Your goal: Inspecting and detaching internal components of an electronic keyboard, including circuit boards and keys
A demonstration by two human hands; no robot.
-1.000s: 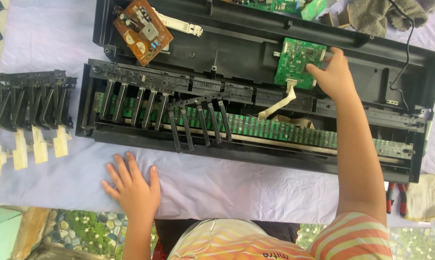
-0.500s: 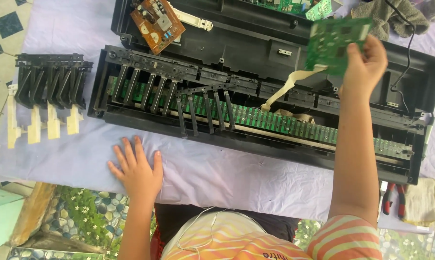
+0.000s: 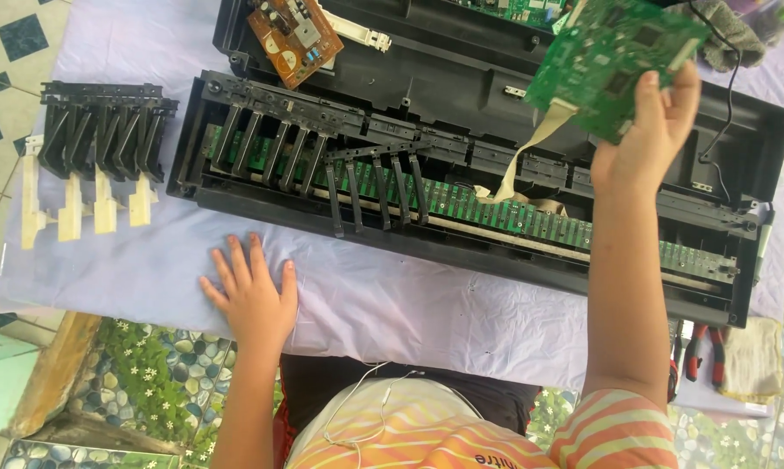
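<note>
Right hand (image 3: 639, 143) fingers clamp the lifted green circuit board (image 3: 613, 56) at 1 o'clock, ribbon still attached; left hand (image 3: 253, 295) fingers spread flat; the black plastic keyboard shell (image 3: 461, 252) is half gutted.

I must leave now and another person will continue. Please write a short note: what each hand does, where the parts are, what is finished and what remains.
Right hand holds the green circuit board lifted above the opened keyboard case; its pale ribbon cable still runs down into the case.
Left hand rests flat on the lilac cloth, holding nothing.
Done: one key block lies apart at the left.
Left: other black keys remain in the case; brown board lies on the rear shell.
</note>
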